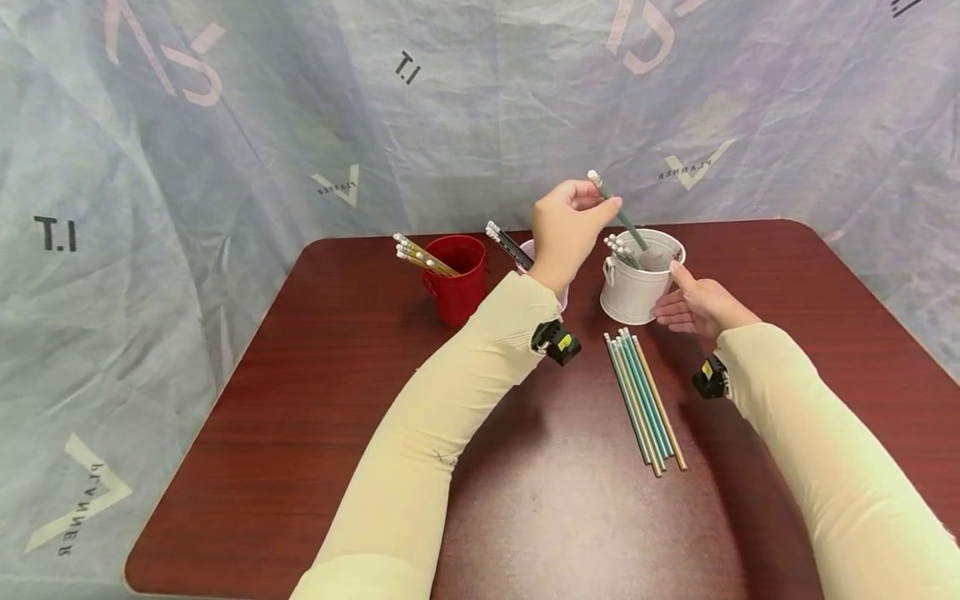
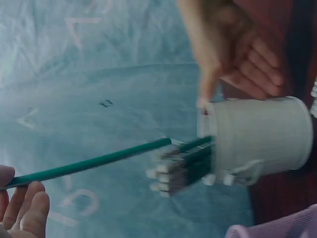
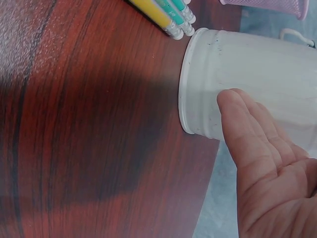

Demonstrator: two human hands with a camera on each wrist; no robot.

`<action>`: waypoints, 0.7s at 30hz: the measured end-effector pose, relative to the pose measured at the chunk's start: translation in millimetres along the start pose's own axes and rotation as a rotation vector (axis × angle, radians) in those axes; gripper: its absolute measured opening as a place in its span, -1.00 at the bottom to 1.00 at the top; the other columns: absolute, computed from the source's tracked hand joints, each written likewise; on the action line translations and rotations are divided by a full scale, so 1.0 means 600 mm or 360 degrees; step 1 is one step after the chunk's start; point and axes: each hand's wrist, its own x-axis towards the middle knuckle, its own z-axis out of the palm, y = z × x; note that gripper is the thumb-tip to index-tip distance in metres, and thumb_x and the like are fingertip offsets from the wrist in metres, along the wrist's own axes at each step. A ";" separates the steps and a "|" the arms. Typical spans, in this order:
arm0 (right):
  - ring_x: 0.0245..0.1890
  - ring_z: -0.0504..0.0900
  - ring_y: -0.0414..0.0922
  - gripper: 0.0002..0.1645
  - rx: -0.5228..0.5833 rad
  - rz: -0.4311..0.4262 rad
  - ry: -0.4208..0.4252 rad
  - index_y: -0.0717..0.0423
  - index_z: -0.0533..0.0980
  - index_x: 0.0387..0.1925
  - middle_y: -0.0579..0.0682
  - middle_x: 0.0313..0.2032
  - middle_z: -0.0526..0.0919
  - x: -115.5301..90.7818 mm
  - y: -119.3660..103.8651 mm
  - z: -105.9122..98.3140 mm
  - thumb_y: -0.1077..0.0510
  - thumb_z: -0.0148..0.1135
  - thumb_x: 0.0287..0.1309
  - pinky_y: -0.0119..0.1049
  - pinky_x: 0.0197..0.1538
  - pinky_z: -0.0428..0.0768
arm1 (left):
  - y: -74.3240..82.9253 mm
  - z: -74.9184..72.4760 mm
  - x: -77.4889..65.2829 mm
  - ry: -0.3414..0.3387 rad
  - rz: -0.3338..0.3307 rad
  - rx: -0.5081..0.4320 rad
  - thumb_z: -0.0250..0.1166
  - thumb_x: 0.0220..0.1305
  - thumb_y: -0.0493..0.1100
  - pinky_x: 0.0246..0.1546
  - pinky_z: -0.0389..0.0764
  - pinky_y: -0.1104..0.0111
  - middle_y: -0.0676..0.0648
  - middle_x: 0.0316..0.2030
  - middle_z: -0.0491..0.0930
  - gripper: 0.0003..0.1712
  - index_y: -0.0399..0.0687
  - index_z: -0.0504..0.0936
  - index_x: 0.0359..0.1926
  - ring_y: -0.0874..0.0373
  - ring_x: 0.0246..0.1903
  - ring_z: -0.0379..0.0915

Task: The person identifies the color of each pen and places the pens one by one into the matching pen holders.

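Between thumb and fingers, my left hand point(image 1: 564, 229) pinches a green pencil point(image 1: 628, 225) near its white eraser. The pencil slants down, its lower end at the mouth of a white bucket point(image 1: 633, 296). Several green pencils point(image 2: 198, 163) lean together inside that bucket, eraser ends sticking out past the rim. On the bucket's right side is my right hand point(image 1: 705, 302), thumb at the rim and the other fingers extended along the wall. In the right wrist view, the straight fingers point(image 3: 247, 129) lie against or very close to the white wall; contact there is hard to judge.
Several green and gold pencils point(image 1: 645, 404) lie side by side in front of the white bucket. A red bucket point(image 1: 459, 296) with gold pencils point(image 1: 442, 265) stands left. Between the buckets, a pink mesh cup point(image 2: 277, 228) with black pencils point(image 1: 512, 246) is partly behind my left hand. Fabric hangs behind the table.
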 end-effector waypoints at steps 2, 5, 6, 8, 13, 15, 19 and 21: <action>-0.33 0.65 -0.23 0.07 -0.0012 0.0000 0.0008 0.70 0.10 0.22 0.01 -0.29 0.65 0.000 -0.002 0.002 -0.34 -0.53 0.37 -0.24 -0.06 0.60 | -0.014 0.005 0.000 -0.0013 -0.0010 0.0057 0.42 0.04 -0.36 -0.50 0.42 0.61 -0.26 -0.36 0.69 -0.81 -0.41 0.64 -0.32 0.21 -0.43 0.58; -0.31 0.65 -0.22 0.07 -0.0037 0.0007 0.0028 0.67 0.11 0.23 0.04 -0.26 0.64 0.000 -0.004 0.007 -0.35 -0.51 0.37 -0.20 -0.01 0.59 | -0.029 0.009 0.000 -0.0031 -0.0008 0.0138 0.42 0.05 -0.33 -0.51 0.43 0.61 -0.23 -0.37 0.70 -0.80 -0.39 0.65 -0.31 0.18 -0.44 0.59; -0.30 0.65 -0.22 0.07 -0.0043 0.0010 0.0036 0.67 0.12 0.22 0.05 -0.25 0.64 -0.001 -0.005 0.008 -0.36 -0.50 0.36 -0.19 0.00 0.58 | -0.033 0.011 0.000 -0.0046 -0.0004 0.0166 0.42 0.05 -0.32 -0.51 0.43 0.61 -0.22 -0.37 0.70 -0.80 -0.37 0.66 -0.30 0.19 -0.44 0.60; -0.30 0.65 -0.21 0.07 -0.0053 0.0010 0.0045 0.66 0.13 0.22 0.07 -0.24 0.64 -0.002 -0.006 0.010 -0.36 -0.50 0.36 -0.17 0.01 0.58 | -0.038 0.013 -0.001 -0.0091 0.0014 0.0229 0.43 0.05 -0.30 -0.48 0.45 0.62 -0.19 -0.36 0.71 -0.80 -0.35 0.68 -0.29 0.19 -0.41 0.63; -0.30 0.65 -0.21 0.08 -0.0056 -0.0013 0.0045 0.68 0.13 0.21 0.15 -0.19 0.64 -0.003 -0.003 0.007 -0.35 -0.54 0.37 -0.17 0.00 0.58 | -0.046 0.020 0.000 -0.0250 0.0020 0.0404 0.43 0.07 -0.21 -0.41 0.47 0.64 -0.11 -0.35 0.72 -0.79 -0.26 0.73 -0.28 0.26 -0.36 0.65; -0.31 0.65 -0.22 0.08 -0.0050 -0.0012 0.0046 0.68 0.13 0.21 0.14 -0.20 0.64 -0.004 -0.002 0.005 -0.35 -0.54 0.36 -0.19 -0.02 0.59 | -0.050 0.023 0.000 -0.0317 0.0021 0.0477 0.43 0.08 -0.18 -0.41 0.46 0.63 -0.07 -0.35 0.73 -0.81 -0.22 0.75 -0.29 0.28 -0.36 0.64; -0.31 0.65 -0.22 0.08 -0.0038 0.0002 0.0063 0.67 0.13 0.21 0.08 -0.24 0.65 -0.005 0.000 0.003 -0.36 -0.52 0.36 -0.20 -0.03 0.60 | -0.059 0.031 0.000 -0.0440 0.0102 0.0652 0.41 0.10 -0.18 -0.41 0.44 0.63 -0.03 -0.36 0.73 -0.84 -0.17 0.75 -0.31 0.27 -0.35 0.63; -0.31 0.65 -0.22 0.08 -0.0030 0.0008 0.0068 0.66 0.13 0.22 0.07 -0.24 0.65 -0.006 0.000 0.002 -0.36 -0.51 0.36 -0.20 -0.02 0.59 | -0.064 0.036 -0.002 -0.0475 0.0137 0.0732 0.42 0.10 -0.18 -0.42 0.42 0.62 -0.02 -0.36 0.73 -0.85 -0.16 0.75 -0.32 0.25 -0.36 0.62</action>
